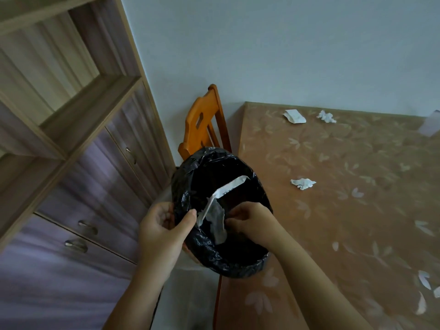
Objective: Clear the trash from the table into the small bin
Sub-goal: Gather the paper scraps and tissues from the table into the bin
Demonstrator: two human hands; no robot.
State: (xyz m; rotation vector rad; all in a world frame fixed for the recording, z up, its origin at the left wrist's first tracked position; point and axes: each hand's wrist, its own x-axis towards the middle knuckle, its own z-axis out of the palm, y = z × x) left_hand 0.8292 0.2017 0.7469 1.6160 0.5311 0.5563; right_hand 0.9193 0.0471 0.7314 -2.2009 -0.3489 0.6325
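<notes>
Left hand (164, 228) curled around near rim of bin (238, 263), thumb pressing black liner. Bin held tilted beside surface (333, 210) edge, white paper scrap (229, 186) inside. Right hand (250, 222) over bin mouth, fingers pinched on crumpled grey-white paper (217, 222). Crumpled tissue (302, 183) lies on surface.
</notes>
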